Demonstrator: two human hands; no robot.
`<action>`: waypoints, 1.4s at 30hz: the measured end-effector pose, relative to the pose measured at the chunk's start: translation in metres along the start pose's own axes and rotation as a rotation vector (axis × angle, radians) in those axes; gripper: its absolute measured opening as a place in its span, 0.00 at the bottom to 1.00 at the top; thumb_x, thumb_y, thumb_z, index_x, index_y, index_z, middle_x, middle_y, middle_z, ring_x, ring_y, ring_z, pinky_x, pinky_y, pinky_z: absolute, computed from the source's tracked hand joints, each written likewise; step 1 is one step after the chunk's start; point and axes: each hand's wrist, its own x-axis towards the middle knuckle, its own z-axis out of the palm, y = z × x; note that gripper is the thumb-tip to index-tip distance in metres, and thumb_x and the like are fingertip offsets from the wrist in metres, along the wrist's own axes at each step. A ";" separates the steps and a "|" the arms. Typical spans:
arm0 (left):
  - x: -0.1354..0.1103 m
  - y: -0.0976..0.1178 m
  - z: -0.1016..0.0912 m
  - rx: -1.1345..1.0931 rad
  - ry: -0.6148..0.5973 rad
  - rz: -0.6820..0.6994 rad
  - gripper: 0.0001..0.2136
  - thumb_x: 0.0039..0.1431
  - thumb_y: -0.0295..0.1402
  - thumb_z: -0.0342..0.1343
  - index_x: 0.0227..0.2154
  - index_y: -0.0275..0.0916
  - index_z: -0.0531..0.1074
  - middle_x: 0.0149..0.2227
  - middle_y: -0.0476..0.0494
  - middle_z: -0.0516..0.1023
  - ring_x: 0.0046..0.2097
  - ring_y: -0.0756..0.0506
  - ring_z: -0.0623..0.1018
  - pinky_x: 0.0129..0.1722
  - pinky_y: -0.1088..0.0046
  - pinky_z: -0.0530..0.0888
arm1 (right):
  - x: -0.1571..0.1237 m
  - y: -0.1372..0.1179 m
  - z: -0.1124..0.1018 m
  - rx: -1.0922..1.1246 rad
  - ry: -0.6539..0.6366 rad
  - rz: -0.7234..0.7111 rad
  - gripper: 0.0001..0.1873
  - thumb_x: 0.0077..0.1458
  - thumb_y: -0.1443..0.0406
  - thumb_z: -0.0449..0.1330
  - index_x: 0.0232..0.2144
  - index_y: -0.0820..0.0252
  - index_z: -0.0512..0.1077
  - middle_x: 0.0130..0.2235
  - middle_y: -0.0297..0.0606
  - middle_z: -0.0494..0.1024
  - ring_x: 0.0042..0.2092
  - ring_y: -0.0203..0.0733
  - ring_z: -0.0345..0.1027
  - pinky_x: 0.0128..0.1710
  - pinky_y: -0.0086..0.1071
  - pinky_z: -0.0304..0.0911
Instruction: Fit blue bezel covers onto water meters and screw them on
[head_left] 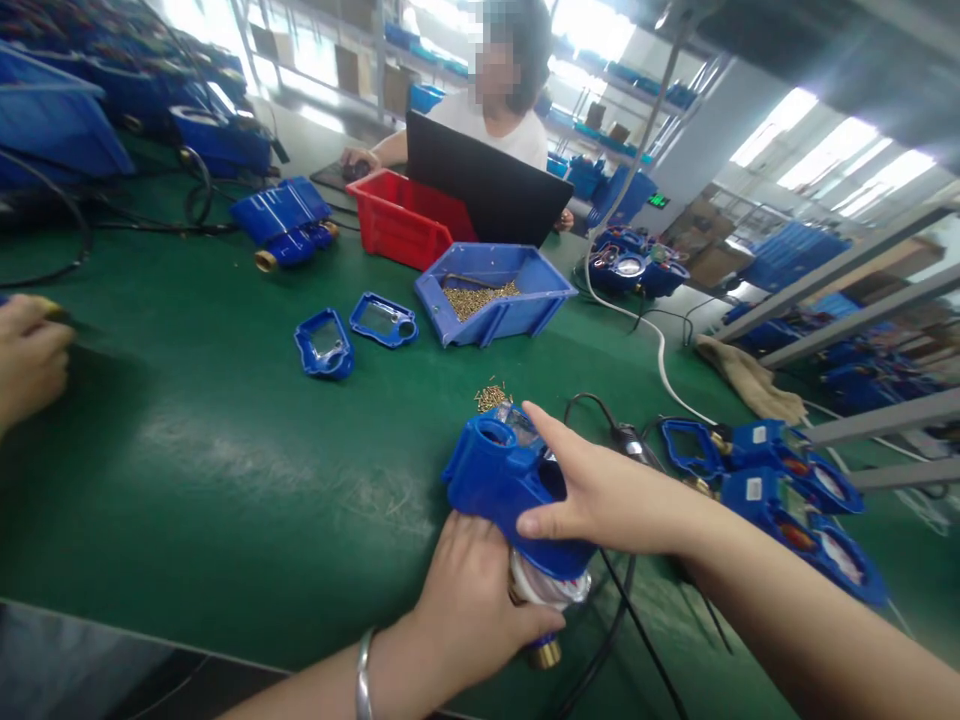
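Note:
A water meter with a blue plastic housing (487,480) is held low over the green table, its brass threaded end (547,654) pointing towards me. My left hand (472,590), with a silver bangle on the wrist, wraps around the lower body below the housing. My right hand (585,490) grips the housing from the right, its thumb and fingers spread over the sides; part of the grip is hidden. Just beyond the meter lies a small pile of brass screws (492,397). Two blue cover frames (324,343) rest farther off to the left.
A blue bin (510,322) holds small brass screws, with a red bin (397,225) behind it. More blue meters (795,520) lie at right beside black cables. Another person's hand (30,360) is at the left edge. A person sits behind a black laptop (480,180).

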 end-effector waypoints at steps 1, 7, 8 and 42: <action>0.002 0.002 0.000 0.012 0.006 0.001 0.33 0.31 0.40 0.70 0.43 0.33 0.67 0.42 0.34 0.73 0.47 0.32 0.70 0.49 0.46 0.66 | 0.001 0.005 0.004 0.040 0.004 0.027 0.54 0.40 0.54 0.64 0.62 0.63 0.43 0.60 0.50 0.55 0.55 0.55 0.60 0.53 0.44 0.59; 0.010 0.005 -0.002 0.068 0.013 0.081 0.33 0.33 0.45 0.68 0.43 0.33 0.67 0.43 0.35 0.72 0.47 0.34 0.69 0.49 0.48 0.65 | 0.001 0.022 0.020 0.312 0.161 0.239 0.48 0.39 0.61 0.63 0.61 0.62 0.48 0.53 0.48 0.66 0.52 0.51 0.64 0.50 0.41 0.60; 0.011 0.004 -0.002 0.068 0.016 0.095 0.34 0.32 0.46 0.68 0.43 0.33 0.67 0.43 0.35 0.72 0.48 0.33 0.69 0.49 0.48 0.65 | -0.001 0.024 0.023 0.360 0.178 0.256 0.48 0.39 0.60 0.62 0.61 0.61 0.48 0.53 0.48 0.66 0.52 0.51 0.64 0.50 0.42 0.60; 0.063 -0.001 -0.010 -1.267 -0.236 -0.808 0.07 0.46 0.26 0.57 0.30 0.33 0.69 0.25 0.45 0.73 0.26 0.49 0.72 0.27 0.73 0.67 | -0.035 0.074 0.083 1.319 0.505 0.351 0.24 0.40 0.59 0.66 0.42 0.55 0.69 0.39 0.40 0.77 0.44 0.50 0.70 0.45 0.40 0.66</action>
